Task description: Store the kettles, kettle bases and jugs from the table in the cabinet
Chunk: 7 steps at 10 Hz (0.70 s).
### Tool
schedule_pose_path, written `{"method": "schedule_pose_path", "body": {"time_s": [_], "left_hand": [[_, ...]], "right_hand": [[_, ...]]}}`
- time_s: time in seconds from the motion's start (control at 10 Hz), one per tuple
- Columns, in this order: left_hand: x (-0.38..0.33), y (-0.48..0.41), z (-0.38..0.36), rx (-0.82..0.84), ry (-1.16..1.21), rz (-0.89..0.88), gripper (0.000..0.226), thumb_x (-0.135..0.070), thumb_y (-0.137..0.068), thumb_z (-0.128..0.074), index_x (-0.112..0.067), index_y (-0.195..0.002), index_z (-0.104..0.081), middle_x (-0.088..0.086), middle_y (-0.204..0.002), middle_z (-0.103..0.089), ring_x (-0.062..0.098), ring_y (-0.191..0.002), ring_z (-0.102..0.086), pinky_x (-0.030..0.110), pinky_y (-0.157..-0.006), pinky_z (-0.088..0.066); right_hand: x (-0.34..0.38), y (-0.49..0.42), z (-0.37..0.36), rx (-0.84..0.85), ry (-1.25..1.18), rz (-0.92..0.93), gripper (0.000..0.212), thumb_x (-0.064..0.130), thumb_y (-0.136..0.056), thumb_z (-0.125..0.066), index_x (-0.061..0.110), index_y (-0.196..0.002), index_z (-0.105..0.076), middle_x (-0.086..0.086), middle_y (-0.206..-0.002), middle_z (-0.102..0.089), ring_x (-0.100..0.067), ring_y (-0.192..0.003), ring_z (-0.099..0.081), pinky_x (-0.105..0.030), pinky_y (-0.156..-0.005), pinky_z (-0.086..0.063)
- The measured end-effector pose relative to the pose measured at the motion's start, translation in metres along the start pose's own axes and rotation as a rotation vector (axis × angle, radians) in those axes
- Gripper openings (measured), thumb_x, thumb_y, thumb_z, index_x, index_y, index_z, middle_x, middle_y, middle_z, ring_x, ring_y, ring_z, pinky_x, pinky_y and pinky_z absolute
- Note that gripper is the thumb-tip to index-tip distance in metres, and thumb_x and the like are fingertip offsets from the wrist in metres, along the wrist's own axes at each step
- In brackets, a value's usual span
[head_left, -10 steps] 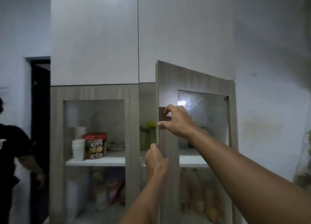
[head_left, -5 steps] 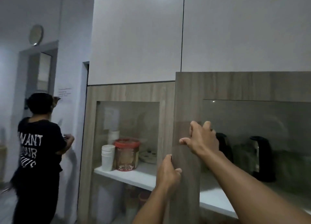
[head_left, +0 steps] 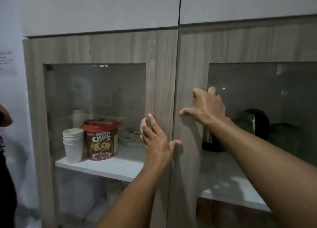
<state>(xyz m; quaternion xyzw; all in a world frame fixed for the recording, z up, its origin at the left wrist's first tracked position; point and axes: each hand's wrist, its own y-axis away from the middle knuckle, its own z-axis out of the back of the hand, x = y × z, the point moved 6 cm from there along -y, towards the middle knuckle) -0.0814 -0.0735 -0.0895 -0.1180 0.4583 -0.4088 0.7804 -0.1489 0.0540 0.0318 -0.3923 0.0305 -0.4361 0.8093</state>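
Both arms reach forward and up, the left hand [head_left: 155, 140] flat with fingers together, the right hand [head_left: 208, 106] higher, fingers spread and apparently slightly curled, neither holding anything.

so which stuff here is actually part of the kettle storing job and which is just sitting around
Part of the job:
- kettle behind the right glass door
- second kettle, partly hidden by the arm
- left hand and right hand, flat on the doors

Just lying about:
- stack of paper cups
- Choco Chips tub
- plate
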Motion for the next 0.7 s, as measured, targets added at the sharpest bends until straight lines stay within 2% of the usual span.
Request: {"method": "schedule_pose_path", "body": {"time_s": [0.1,0.3,0.4,0.5,0.6,0.7], "left_hand": [[0.004,0.001,-0.001,0.006,0.005,-0.044,0.131,-0.053,-0.077,-0.071,-0.012,-0.149,0.029,0.010,-0.155,0.025,0.037,-0.149,0.009,0.056,-0.120,-0.014],[-0.010,0.013,-0.003,0.130,-0.013,0.000,0.120,-0.046,-0.086,-0.064,-0.009,-0.147,0.032,0.017,-0.152,0.041,0.038,-0.144,0.030,0.055,-0.121,-0.002],[-0.009,0.016,-0.004,0.197,-0.032,-0.006,0.117,-0.041,-0.088,-0.063,-0.009,-0.145,0.034,0.017,-0.149,0.046,0.039,-0.142,0.033,0.053,-0.119,0.001],[-0.007,0.022,-0.004,0.276,-0.079,-0.037,0.115,-0.037,-0.088,-0.065,-0.011,-0.148,0.030,0.018,-0.150,0.042,0.039,-0.144,0.027,0.053,-0.119,-0.003],[-0.006,0.044,0.002,0.392,-0.081,-0.034,0.108,-0.034,-0.089,-0.065,-0.015,-0.152,0.020,0.015,-0.158,0.030,0.035,-0.150,0.012,0.054,-0.120,-0.009],[-0.012,0.076,0.015,0.448,-0.092,-0.067,0.100,-0.032,-0.090,-0.064,-0.017,-0.155,0.010,0.012,-0.164,0.012,0.033,-0.152,0.002,0.056,-0.120,-0.010]], "right_hand": [[-0.001,0.001,-0.001,-0.031,0.013,0.009,0.056,0.055,-0.068,-0.080,0.024,-0.094,-0.041,-0.011,-0.118,-0.043,-0.030,-0.099,-0.051,-0.038,-0.074,-0.050],[0.006,0.017,-0.004,-0.018,0.063,0.010,0.062,0.042,-0.075,-0.079,0.019,-0.119,-0.042,-0.013,-0.128,-0.038,-0.031,-0.112,-0.047,-0.038,-0.086,-0.049],[0.002,0.029,-0.003,0.057,0.029,0.031,0.064,0.035,-0.074,-0.081,0.022,-0.120,-0.037,-0.011,-0.128,-0.037,-0.028,-0.109,-0.049,-0.036,-0.083,-0.048],[-0.004,0.045,-0.002,0.168,0.013,0.025,0.070,0.031,-0.075,-0.081,0.023,-0.127,-0.035,-0.009,-0.133,-0.034,-0.027,-0.108,-0.052,-0.035,-0.081,-0.048],[-0.004,0.076,-0.002,0.295,0.021,0.022,0.082,0.030,-0.078,-0.079,0.021,-0.142,-0.029,-0.009,-0.144,-0.031,-0.029,-0.119,-0.052,-0.040,-0.094,-0.050],[-0.004,0.110,0.000,0.403,0.053,0.027,0.089,0.032,-0.080,-0.077,0.022,-0.148,-0.022,-0.009,-0.151,-0.027,-0.030,-0.127,-0.049,-0.046,-0.101,-0.048]]}}
